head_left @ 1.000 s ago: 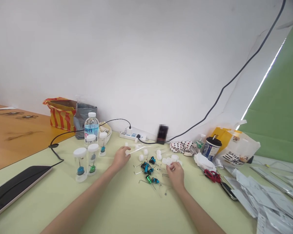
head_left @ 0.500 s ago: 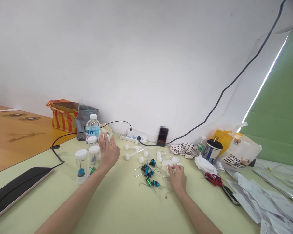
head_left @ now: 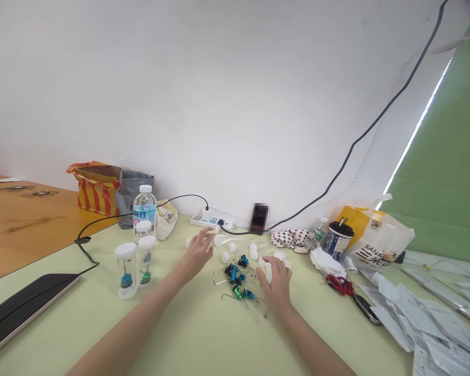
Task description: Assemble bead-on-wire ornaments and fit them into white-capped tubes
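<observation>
White cap (head_left: 218, 241) just right of my left hand (head_left: 198, 252).
My right hand (head_left: 276, 286), fingers parted, is at the right-side caps (head_left: 280, 255); whether either hand grips, I can't tell.

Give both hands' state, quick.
Left hand: curled at a white cap; grip can't be told.
Right hand: partly spread over white caps; grip can't be told.
</observation>
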### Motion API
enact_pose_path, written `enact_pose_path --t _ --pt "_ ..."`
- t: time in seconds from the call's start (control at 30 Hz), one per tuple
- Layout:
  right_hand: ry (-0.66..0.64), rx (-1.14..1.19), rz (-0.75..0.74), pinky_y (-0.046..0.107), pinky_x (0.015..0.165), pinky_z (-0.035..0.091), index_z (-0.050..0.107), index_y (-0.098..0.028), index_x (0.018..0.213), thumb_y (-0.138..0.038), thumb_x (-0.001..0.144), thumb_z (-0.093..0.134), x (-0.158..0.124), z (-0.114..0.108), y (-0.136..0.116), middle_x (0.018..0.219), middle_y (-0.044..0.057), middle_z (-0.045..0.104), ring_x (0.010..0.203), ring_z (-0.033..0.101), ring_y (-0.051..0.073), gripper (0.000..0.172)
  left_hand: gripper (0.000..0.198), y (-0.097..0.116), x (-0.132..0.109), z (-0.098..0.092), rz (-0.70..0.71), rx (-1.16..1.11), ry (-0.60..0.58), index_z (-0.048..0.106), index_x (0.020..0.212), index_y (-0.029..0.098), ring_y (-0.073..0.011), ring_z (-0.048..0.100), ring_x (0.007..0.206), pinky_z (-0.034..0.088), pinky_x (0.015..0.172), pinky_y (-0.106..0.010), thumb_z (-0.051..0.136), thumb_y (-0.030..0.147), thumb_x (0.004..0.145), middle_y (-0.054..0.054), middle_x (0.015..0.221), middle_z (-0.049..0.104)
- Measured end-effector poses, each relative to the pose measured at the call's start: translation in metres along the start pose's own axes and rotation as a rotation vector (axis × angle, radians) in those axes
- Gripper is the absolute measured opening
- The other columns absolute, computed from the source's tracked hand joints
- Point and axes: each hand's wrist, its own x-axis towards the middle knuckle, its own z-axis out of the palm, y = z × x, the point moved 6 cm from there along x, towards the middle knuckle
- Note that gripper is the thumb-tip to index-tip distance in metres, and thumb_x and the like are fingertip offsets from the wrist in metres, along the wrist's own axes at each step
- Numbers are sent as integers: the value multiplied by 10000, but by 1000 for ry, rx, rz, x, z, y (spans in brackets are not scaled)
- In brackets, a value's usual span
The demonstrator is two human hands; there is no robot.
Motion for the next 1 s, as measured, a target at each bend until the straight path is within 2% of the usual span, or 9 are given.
enact_pose_path --t 0.17,0.27,0.33,0.43,0.53,0.63,0.7,0.8,1.0 --pt "-107 209 -62 369 796 334 437 -201 1164 -415 816 488 -5 4 -21 992 84 574 897 501 226 412 408 93 0 13 325 -47 -121 435 1191 181 -242 419 1168 355 932 -404 358 52 812 -136 1214 459" --pt "-182 413 29 307 676 379 446 -192 1051 -403 802 508 -7 10 -19 804 33 565 727 501 176 332 427 118 -9 17 388 -89 -152 402 1239 191 -235 473 1091 372 883 -384 360 63 833 -136 1210 464" --pt "-229 553 118 261 577 364 444 -202 927 -407 785 533 -8 15 -17 662 -22 512 608 465 140 265 374 117 -11 18 359 -78 -148 422 1228 217 -243 491 1057 379 849 -383 384 140 864 -133 1193 475" --pt "-242 747 272 223 495 318 416 -215 811 -424 743 582 -6 21 -10 559 -66 457 512 421 106 275 339 103 -13 20 317 -44 -142 453 1204 266 -242 517 1005 377 826 -389 447 291 865 -114 1145 506" --pt "-231 943 519 198 422 260 413 -218 766 -477 709 591 -5 32 6 491 -77 449 432 399 90 320 377 85 -12 22 239 -64 -107 475 1161 239 -231 535 952 388 811 -382 488 413 828 -107 1083 540" --pt "-280 1072 775 176 363 126 425 -211 712 -531 688 579 -10 45 22 411 -83 409 342 285 60 356 340 70 -14 25 132 -171 -61 486 1086 201 -218 535 945 414 793 -359 468 428 834 -97 1022 550" --pt "-324 1119 871 170 361 82 415 -210 693 -547 673 589 -13 51 28 395 -86 395 329 244 49 380 296 64 -16 29 50 -273 -64 480 1054 195 -199 541 909 434 759 -331 453 404 846 -83 984 542" --pt "-368 1151 846 161 368 108 403 -211 694 -564 672 590 -11 50 28 417 -81 418 337 255 44 400 251 59 -19 38 -73 -417 -134 489 989 198 -174 549 811 443 692 -297 476 393 831 -54 920 540" --pt "-330 1022 490 200 472 334 458 -230 905 -531 708 582 2 33 22 635 -34 545 505 453 99 380 334 46 -16 41 -406 -592 -242 494 690 186 -148 507 585 389 576 -261 425 491 807 9 615 541"
